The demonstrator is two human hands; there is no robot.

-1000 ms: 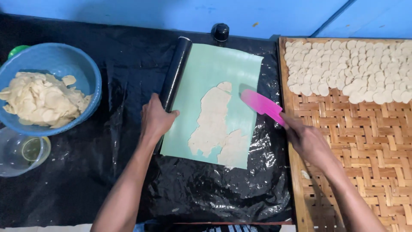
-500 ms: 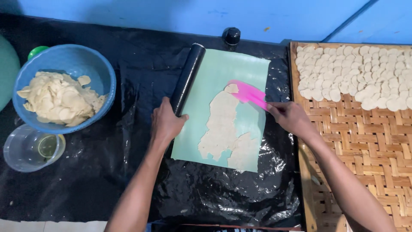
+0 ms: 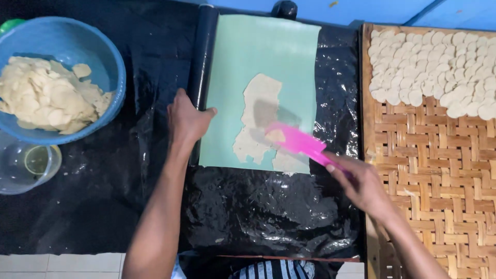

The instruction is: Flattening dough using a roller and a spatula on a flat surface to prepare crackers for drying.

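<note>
A pale green mat [image 3: 268, 51] lies on black plastic sheeting, with a thin, ragged sheet of cream dough [image 3: 261, 111] spread on it. My left hand [image 3: 187, 120] presses on the mat's left edge, beside a black roller [image 3: 202, 57]. My right hand [image 3: 361, 183] grips the handle of a pink spatula [image 3: 297, 142], whose blade rests on the lower part of the dough with a small piece of dough on it.
A blue bowl [image 3: 111, 62] of cut dough pieces sits at the left, above a clear bowl [image 3: 26, 165] holding a little liquid. A woven bamboo tray [image 3: 439, 170] at the right carries several round dough discs [image 3: 439, 62] along its far side.
My right hand has drawn the pink spatula from the top of the dough down to its lower part. The view has closed in on the mat. My left hand stays on the mat's edge.
</note>
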